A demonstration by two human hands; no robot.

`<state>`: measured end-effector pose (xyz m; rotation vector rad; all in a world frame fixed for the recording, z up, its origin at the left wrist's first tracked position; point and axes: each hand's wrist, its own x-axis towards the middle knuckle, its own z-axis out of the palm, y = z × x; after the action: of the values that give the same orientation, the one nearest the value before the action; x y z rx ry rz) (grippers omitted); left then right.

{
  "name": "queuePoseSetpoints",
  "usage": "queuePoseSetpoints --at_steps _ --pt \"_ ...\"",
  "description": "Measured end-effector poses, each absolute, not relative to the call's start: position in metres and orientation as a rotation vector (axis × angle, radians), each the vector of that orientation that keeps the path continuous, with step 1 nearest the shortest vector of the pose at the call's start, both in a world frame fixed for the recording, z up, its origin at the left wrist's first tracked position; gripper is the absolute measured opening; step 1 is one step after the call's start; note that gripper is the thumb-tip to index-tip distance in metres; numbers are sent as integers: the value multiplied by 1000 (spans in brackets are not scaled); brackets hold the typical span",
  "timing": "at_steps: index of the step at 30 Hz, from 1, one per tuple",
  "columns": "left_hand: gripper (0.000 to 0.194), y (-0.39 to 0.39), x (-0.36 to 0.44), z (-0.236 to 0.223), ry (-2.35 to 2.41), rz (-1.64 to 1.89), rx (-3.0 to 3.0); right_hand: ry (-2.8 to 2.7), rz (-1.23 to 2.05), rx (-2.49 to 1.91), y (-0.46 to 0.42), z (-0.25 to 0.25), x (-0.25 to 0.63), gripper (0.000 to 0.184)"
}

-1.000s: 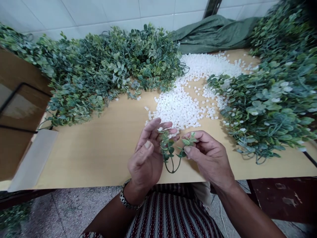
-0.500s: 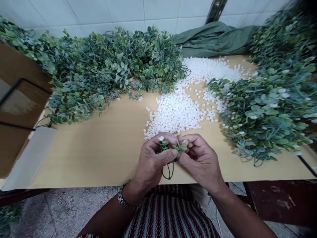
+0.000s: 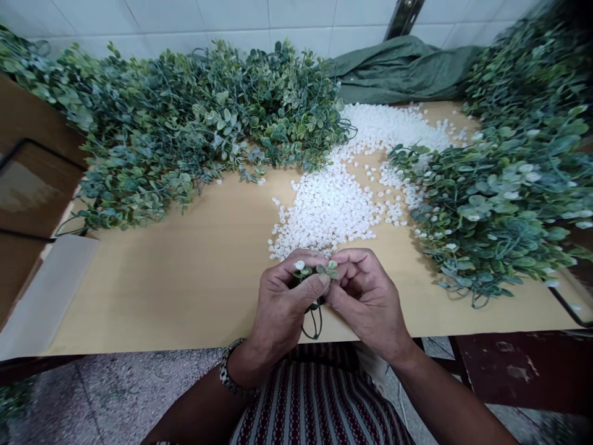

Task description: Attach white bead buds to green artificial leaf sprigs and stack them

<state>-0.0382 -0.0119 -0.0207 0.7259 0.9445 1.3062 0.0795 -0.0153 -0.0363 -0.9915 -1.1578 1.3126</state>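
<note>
An artificial leaf sprig [image 3: 328, 269] is held between both hands at the front of the table. My left hand [image 3: 285, 303] is closed on it, thumb pressed over the stem; a small white flower piece [image 3: 299, 265] shows above the fingers and a loop of thin green stem hangs below. My right hand [image 3: 368, 300] pinches at the right end of the same sprig, thumb and forefinger together; whether a white piece is in that pinch is hidden. Just beyond the fingers lies a heap of small white flower pieces [image 3: 327, 210].
Artificial greenery [image 3: 199, 123] is piled along the back left. More sprigs with white pieces [image 3: 500, 210] lie on the right. A green cloth [image 3: 403, 71] rests against the tiled wall, and a cardboard box [image 3: 32, 185] stands at the left edge.
The fingers of my right hand have shifted slightly left along the sprig, and its leaves have turned a little. Both hands keep their hold. The view has tilted slightly.
</note>
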Motion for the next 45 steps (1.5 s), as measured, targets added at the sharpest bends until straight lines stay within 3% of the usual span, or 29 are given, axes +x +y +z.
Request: queuePoseSetpoints --at_steps 7,12,15,23,36,45 --pt "11 -11 -42 -20 993 1364 797 -1352 1281 -1011 -17 -40 84 28" --pt "9 -14 -60 -12 1094 1317 893 -1827 613 -1097 3 -32 119 12" --pt "7 -14 -66 -9 1072 1238 847 -2096 398 -1179 18 -27 132 13" --pt "17 -11 -63 -9 1102 1152 725 -2425 246 -1115 40 -31 131 18" --pt "8 -12 -49 -2 1187 1158 719 -2531 60 -1083 45 -40 133 20" --pt "7 -11 -48 -7 1169 1116 757 -2443 189 -1158 44 -42 130 14"
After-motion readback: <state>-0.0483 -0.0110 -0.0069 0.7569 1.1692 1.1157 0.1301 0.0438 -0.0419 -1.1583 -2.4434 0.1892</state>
